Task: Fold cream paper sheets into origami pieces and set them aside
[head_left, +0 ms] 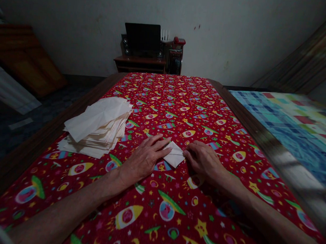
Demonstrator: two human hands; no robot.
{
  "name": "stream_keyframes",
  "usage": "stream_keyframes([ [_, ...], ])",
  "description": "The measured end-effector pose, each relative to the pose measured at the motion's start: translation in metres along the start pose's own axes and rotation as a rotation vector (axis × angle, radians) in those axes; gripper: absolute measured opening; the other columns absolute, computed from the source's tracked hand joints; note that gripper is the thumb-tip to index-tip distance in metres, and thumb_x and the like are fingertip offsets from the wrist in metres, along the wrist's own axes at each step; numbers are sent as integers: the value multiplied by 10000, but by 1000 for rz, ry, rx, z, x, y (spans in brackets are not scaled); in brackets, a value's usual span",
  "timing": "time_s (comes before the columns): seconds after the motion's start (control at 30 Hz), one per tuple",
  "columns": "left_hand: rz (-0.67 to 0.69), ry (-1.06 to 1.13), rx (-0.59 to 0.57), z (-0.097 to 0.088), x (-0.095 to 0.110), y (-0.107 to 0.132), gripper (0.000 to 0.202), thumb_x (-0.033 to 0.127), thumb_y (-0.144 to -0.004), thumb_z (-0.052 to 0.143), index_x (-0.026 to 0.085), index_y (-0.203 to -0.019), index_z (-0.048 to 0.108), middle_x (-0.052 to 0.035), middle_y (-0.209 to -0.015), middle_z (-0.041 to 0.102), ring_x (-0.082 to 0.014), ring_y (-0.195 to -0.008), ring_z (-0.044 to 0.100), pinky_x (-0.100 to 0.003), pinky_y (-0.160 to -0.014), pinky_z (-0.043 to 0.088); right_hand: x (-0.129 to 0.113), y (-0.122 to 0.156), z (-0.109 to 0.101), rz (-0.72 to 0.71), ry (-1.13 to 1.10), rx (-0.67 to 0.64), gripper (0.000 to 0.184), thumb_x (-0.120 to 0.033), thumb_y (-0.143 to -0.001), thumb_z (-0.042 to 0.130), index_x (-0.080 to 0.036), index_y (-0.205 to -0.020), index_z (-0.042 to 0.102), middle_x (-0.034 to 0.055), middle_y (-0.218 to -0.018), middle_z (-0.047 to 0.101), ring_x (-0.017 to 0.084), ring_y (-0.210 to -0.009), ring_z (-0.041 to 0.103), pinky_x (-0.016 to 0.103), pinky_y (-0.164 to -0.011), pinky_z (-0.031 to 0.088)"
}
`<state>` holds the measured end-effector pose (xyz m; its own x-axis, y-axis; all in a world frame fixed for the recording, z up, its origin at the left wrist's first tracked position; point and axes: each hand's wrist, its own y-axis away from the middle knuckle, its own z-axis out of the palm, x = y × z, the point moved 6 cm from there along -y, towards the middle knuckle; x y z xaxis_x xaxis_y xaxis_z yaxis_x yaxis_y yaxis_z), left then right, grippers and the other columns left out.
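A small piece of folded white paper (174, 156) lies on the red patterned cloth, showing a crease across it. My left hand (146, 155) rests flat beside it with the fingers stretched out, the tips of some touching its left edge. At the right corner of the paper, my right hand (203, 158) has its fingers curled, and thumb and forefinger pinch that corner. The undersides of both hands are hidden. Left of my left hand sits a loose, uneven stack of white paper sheets (98, 126).
The red cloth (174, 108) with rockets and stars covers a long dark-edged table. Beyond its far end stand a black monitor (143, 38) and a red telephone (179, 41). A bed with a checked cover (281, 123) is on the right, a wooden cabinet (33, 66) on the left.
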<state>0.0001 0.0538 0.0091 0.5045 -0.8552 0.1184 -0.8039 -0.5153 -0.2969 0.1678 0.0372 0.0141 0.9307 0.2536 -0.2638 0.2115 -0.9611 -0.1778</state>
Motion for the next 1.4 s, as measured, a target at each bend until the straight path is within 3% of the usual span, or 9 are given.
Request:
stream_keyframes([
  [0.2, -5, -7, -18, 1, -1, 1, 590, -40, -779, 435, 237, -1298, 488, -42, -1476, 365, -257, -1347, 276, -499, -1074, 330, 0, 3, 0, -94, 9, 16, 176, -248, -898, 461, -188, -774, 570, 53, -760, 586, 149, -655, 504, 261, -589, 356],
  [0.33, -8, -10, -31, 1, -1, 2, 653, -71, -735, 433, 235, -1310, 474, -34, -1488, 346, -255, -1360, 255, -494, -1085, 319, 5, 5, -5, -84, -81, 62, 110, -228, -876, 492, -191, -846, 592, 57, -793, 618, 161, -700, 551, 264, -606, 402],
  [0.5, -15, -42, -59, 1, 1, 2, 654, -69, -741, 433, 226, -1323, 468, -33, -1494, 335, -254, -1363, 252, -475, -1098, 310, -21, 18, -3, -329, 8, 32, 308, -127, -843, 478, -194, -1123, 587, 116, -1202, 591, 231, -1032, 538, 360, -810, 461],
  [0.63, -32, -83, -79, 0, 0, 4, 637, -46, -766, 427, 235, -1337, 461, -24, -1498, 329, -255, -1364, 254, -477, -1102, 302, -27, 32, 3, -373, 216, 68, 486, -52, -817, 418, -73, -1299, 474, 141, -1364, 494, 280, -1249, 405, 461, -966, 399],
  [0.87, -32, -129, -121, -5, -3, 15, 593, -10, -799, 410, 244, -1331, 472, 2, -1479, 367, -240, -1372, 264, -494, -1113, 268, -16, 44, 3, -399, 290, 66, 513, -75, -784, 428, -38, -1289, 503, 141, -1355, 509, 270, -1260, 419, 433, -994, 396],
  [1.13, -44, -157, -146, -9, -5, 27, 673, -34, -747, 397, 232, -1363, 430, 17, -1486, 354, -237, -1341, 316, -487, -1093, 297, -19, 43, 2, -391, 303, 77, 484, -83, -804, 432, -48, -1279, 516, 151, -1317, 542, 277, -1228, 457, 440, -968, 419],
  [1.4, 32, -157, -57, -15, 2, 17, 477, 39, -815, 423, 179, -1256, 537, -20, -1443, 427, -220, -1337, 338, -436, -1104, 294, -18, 42, 5, -362, 307, 112, 483, -55, -789, 426, -61, -1262, 524, 145, -1306, 553, 261, -1234, 453, 427, -981, 403],
])
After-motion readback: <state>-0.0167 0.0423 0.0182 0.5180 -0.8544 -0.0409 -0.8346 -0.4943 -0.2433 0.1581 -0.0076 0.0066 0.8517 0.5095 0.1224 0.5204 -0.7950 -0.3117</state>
